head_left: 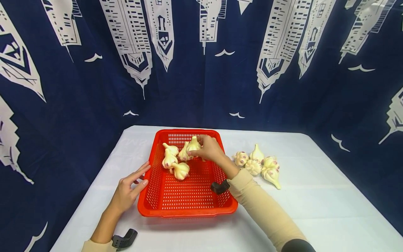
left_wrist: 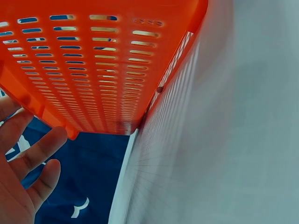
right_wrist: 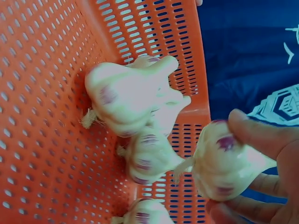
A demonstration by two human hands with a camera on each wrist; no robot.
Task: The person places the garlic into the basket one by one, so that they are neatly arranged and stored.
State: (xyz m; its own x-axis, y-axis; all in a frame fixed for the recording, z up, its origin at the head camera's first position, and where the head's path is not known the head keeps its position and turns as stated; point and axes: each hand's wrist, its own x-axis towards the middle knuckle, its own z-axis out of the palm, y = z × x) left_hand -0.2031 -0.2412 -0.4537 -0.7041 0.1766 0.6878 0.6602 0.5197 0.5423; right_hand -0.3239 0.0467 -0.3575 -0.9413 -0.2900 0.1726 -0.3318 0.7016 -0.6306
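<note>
My right hand (head_left: 210,148) grips a garlic bulb (head_left: 193,145) inside the far part of a red plastic basket (head_left: 189,212). In the right wrist view the thumb and fingers of the hand (right_wrist: 266,172) hold that bulb (right_wrist: 224,163) beside several other bulbs (right_wrist: 121,98). Those bulbs (head_left: 181,171) lie toward the basket's left and back. At the basket's left rim, my left hand (head_left: 126,192) rests with its fingers extended. The left wrist view has the hand (left_wrist: 28,168) with spread fingers by the perforated basket wall (left_wrist: 103,60).
Several garlic bulbs (head_left: 253,167) lie in a group on the white table (head_left: 315,196), right of the basket. A dark blue cloth (head_left: 201,94) with white building prints hangs behind the table and at both sides.
</note>
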